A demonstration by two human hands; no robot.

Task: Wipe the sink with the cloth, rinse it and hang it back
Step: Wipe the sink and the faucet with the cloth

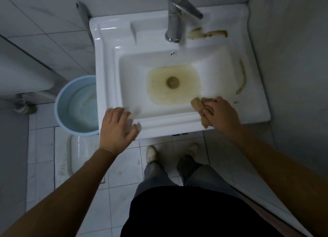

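Right hand (pixel 220 112) fingers closed around the bunched cloth (pixel 198 104) at the near right rim of the sink (pixel 110 77); left hand (pixel 117 125) spread, empty. Risk: yellow basin water may smear onto cleaned rim.

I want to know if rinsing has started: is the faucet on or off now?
Off, as far as visible: no water stream falls from the faucet into the sink. The basin holds only a yellowish stain around the drain.

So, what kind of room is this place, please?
Most likely a small bathroom or toilet room: a white ceramic sink with a metal faucet, a blue bucket of water beside it, and tiled walls and floor.
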